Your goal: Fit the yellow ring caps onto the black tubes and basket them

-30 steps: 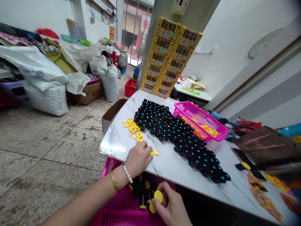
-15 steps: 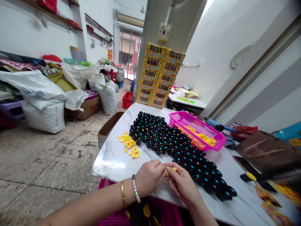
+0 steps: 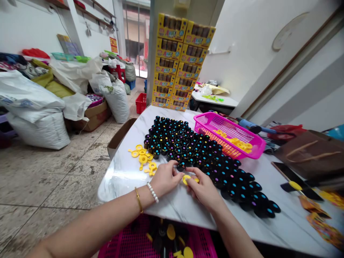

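My left hand (image 3: 166, 180), with a pearl bracelet and a gold bangle at the wrist, has its thumb and forefinger at a small black cylinder (image 3: 181, 165) on the near edge of the group. My right hand (image 3: 204, 189) pinches a yellow ring-shaped piece (image 3: 186, 179), and its forefinger reaches to the same cylinder. Packed together on the table stand many black cylinders (image 3: 193, 145) with coloured dots on top. Left of them lie several loose yellow ring pieces with short handles (image 3: 143, 159).
A pink basket (image 3: 257, 148) with yellow pieces stands on the white table (image 3: 120, 179) behind the cylinders. Yellow boxes (image 3: 172, 48) are stacked at the back. Below the front edge is a magenta basket (image 3: 120, 240) holding black and yellow parts. A brown bag (image 3: 311, 154) lies right.
Both hands have moved forward from the near table edge to the black cylinders. They were together and are now slightly apart. The view has tilted down.
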Tool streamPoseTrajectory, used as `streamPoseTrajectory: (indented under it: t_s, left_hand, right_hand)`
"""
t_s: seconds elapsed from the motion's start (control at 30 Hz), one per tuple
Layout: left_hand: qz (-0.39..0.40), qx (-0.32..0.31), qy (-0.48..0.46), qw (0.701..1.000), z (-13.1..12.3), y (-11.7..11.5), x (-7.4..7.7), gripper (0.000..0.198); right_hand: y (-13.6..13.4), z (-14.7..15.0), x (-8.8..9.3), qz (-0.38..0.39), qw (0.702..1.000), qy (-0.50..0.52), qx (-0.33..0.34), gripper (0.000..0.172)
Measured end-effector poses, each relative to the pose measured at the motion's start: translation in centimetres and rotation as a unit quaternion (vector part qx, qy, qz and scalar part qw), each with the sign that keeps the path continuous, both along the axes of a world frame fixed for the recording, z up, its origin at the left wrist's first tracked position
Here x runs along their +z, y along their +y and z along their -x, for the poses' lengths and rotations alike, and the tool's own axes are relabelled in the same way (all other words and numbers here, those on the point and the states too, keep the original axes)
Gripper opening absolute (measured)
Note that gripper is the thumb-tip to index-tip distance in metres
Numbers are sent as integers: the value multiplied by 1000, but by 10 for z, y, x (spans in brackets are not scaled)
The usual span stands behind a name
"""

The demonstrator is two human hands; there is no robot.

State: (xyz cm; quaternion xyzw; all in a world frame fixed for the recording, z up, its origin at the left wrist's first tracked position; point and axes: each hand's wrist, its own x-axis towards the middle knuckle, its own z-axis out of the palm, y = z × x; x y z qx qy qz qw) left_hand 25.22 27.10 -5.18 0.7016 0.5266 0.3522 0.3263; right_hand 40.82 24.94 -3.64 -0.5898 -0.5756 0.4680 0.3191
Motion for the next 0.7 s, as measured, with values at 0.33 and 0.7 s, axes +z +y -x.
streamPoseTrajectory:
  t_s: [0.33,0.7]
  left_hand:
    - [-53,-36,73,995,12,-29,5,22]
    - [-42,-91,69,993,22,-61,3,24]
  right_hand:
    - [-31,-21,2,-43,995,-85,18,21]
    - [-37,-5,17,-19,999,15,40,20]
